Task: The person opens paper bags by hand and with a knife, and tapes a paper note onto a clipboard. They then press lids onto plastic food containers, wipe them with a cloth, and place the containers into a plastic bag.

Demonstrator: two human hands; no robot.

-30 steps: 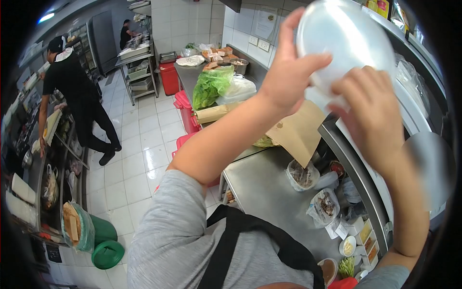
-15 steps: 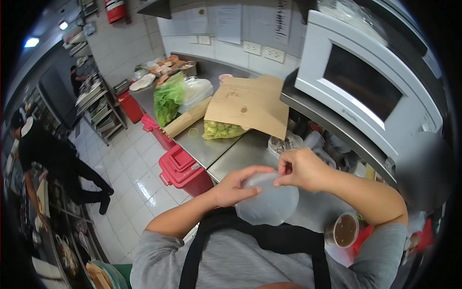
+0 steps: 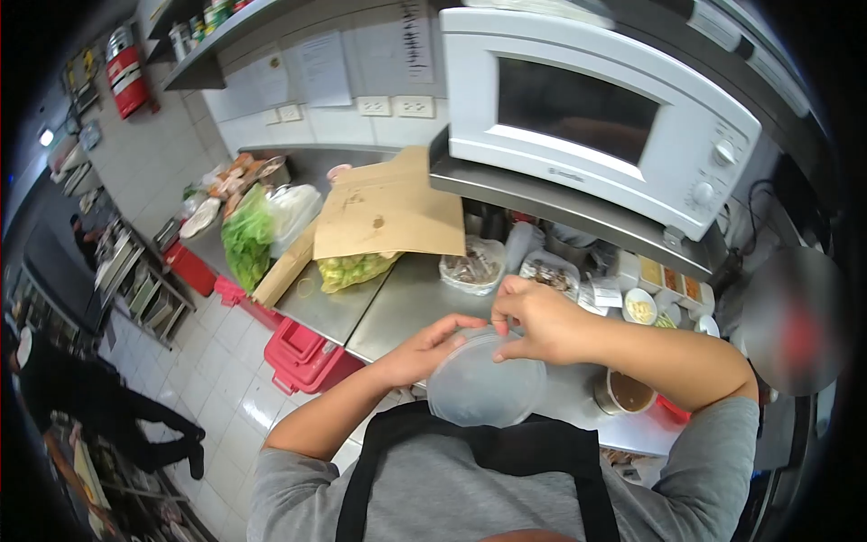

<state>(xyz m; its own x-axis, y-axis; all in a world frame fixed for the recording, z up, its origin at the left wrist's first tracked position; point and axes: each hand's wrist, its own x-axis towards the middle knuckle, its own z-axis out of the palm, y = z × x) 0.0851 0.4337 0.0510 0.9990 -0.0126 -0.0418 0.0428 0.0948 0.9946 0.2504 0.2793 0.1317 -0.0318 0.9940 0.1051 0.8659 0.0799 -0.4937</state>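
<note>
Close in front of my apron is a round, translucent plastic lid (image 3: 486,384), possibly several stacked together. My left hand (image 3: 426,350) grips its left edge, thumb on top. At the upper edge, my right hand (image 3: 546,322) pinches the rim between thumb and fingers. Right of the lid, a round container of brown contents (image 3: 625,392) stands on the steel counter (image 3: 402,312), partly behind my right forearm. Beyond my hands are a bag-lined tub (image 3: 473,266) and another tub of dark pieces (image 3: 549,273).
A white microwave (image 3: 578,108) sits on a raised steel shelf (image 3: 542,191). Cardboard (image 3: 388,212) lies over a yellow-green bag (image 3: 348,273), near leafy greens (image 3: 246,242). Red lidded bins (image 3: 307,359) stand below the counter's left edge. A person in black (image 3: 90,406) is at far left.
Both hands have come down with the lid from high up to in front of my apron. The view has turned right, bringing the microwave into full view.
</note>
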